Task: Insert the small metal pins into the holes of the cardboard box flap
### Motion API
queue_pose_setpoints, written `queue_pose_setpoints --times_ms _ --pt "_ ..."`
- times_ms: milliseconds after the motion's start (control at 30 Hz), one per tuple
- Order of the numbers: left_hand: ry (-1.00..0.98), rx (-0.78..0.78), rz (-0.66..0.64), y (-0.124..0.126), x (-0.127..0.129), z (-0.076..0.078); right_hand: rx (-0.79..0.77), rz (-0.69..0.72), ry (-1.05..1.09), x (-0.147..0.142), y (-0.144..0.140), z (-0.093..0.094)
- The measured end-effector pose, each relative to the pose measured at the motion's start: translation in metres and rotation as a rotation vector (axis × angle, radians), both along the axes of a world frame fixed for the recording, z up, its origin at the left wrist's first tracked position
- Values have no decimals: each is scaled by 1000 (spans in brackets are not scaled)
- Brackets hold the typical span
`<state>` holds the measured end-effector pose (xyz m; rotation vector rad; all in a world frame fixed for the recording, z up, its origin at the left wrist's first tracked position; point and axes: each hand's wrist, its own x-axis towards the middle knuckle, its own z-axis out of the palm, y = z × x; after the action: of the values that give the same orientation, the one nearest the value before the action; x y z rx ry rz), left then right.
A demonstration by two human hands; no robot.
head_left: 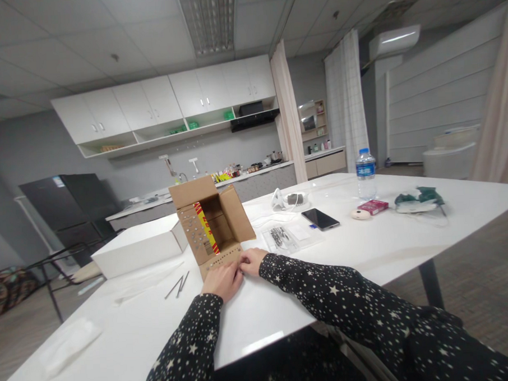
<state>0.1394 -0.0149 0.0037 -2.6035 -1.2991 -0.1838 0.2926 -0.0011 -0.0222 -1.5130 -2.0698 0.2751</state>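
White table point(366, 253) — cardboard box point(211, 226), phone point(320, 218), kitchen cabinets point(166, 101) behind

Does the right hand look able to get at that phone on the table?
Probably yes: the phone lies face up beyond the right hand, with only a flat plastic bag and bare table between.

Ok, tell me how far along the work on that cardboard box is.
Looks done: the cardboard box lies on its side, flaps open, a row of small fasteners along its near flap. In hand: the left hand and right hand meet at that flap's edge; what the fingers pinch is too small to tell. Possibly left: two loose nails and a bag of fasteners on the table.
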Motion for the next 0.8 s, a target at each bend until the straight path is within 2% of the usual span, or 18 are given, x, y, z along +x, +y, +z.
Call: queue_pose_setpoints --times_ms 233,633,800 --pt "13 -22 30 -8 4 6 -23 -14 -4 0 -1 1" --pt "13 -27 25 -2 2 2 -4 -13 -6 1 6 -6" --pt "4 -27 61 -5 2 3 0 -18 10 0 4 -4"
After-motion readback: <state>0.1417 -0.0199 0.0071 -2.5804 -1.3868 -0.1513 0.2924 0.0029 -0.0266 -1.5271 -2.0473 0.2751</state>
